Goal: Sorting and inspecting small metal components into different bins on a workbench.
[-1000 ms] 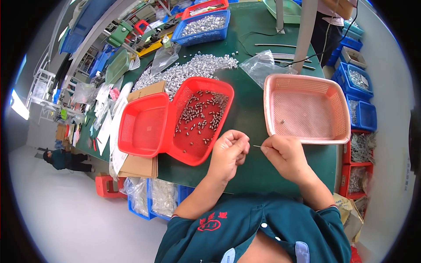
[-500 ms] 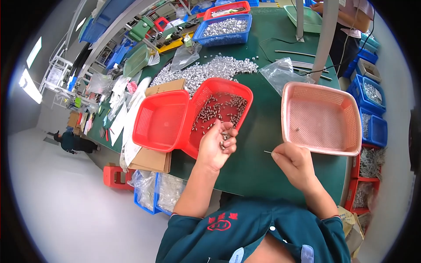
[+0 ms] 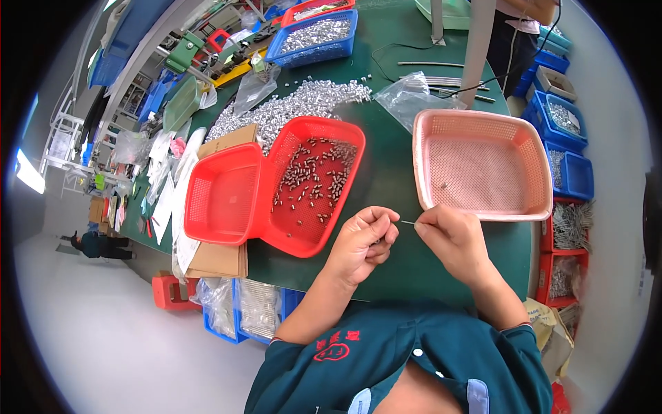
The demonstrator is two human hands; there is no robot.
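Observation:
My left hand (image 3: 362, 245) is closed above the table's near part, its thumb and forefinger pinched together. Small metal cylinders are in its curled fingers, mostly hidden. Facing it, my right hand (image 3: 452, 238) pinches a thin metal pin (image 3: 407, 222). The pin's free end points at my left fingertips; whether it touches a cylinder there is too small to tell. Left of my hands, a red basket (image 3: 289, 240) holds many loose metal cylinders (image 3: 314, 176). A pink basket (image 3: 483, 172) stands just beyond my right hand, with one tiny piece on its bottom.
Another red basket (image 3: 224, 196) adjoins the first on its left, over cardboard (image 3: 217, 261). Behind lie a heap of silvery parts (image 3: 289, 107), a blue basket (image 3: 310, 52) of them, a plastic bag (image 3: 417, 100) and metal rods (image 3: 455, 83). A post (image 3: 478, 55) rises behind the pink basket.
My left hand has left the red basket and come right and nearer, its fingers closing into a pinch. The pin in my right hand now reaches the left fingertips. The whole view has shifted.

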